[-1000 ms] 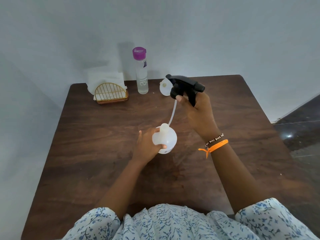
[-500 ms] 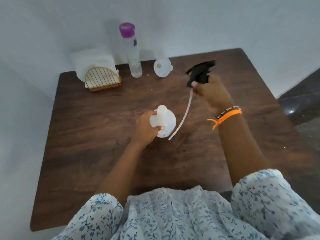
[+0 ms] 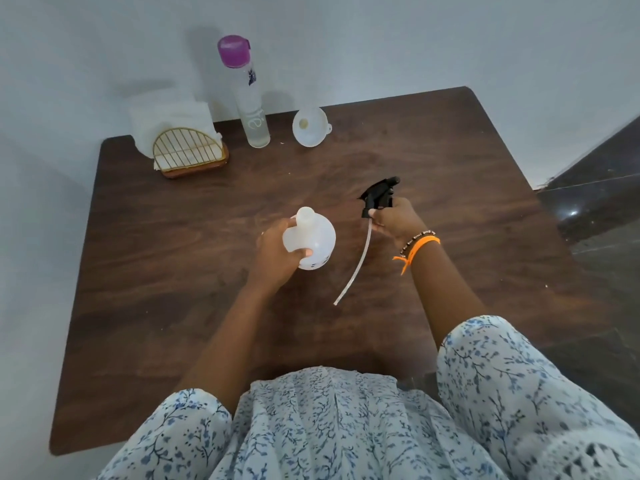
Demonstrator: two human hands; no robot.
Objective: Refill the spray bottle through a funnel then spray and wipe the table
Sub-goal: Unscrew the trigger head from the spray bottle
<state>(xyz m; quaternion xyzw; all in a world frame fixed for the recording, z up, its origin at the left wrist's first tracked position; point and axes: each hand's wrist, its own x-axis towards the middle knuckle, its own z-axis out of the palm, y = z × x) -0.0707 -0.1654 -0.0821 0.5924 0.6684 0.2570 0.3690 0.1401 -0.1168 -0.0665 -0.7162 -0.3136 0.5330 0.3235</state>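
Plainly the open spray bottle [image 3: 313, 239] looked light and thin-walled, easily tipped, so her left hand [image 3: 277, 252] gripped its shoulder mid-surface [image 3: 173, 271] while her right hand [image 3: 394, 220] pinched the trigger head [image 3: 379, 195], its limp tube [image 3: 356, 268] dangling.

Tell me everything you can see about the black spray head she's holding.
The spray head is black, apparently plastic, with a nozzle end and a trigger. It is off the white bottle, which stands open-necked to its left. A long, thin, pale dip tube hangs from its collar and slants down-left toward the table; whether the tip touches the wood is unclear. The right hand grips it at the collar.
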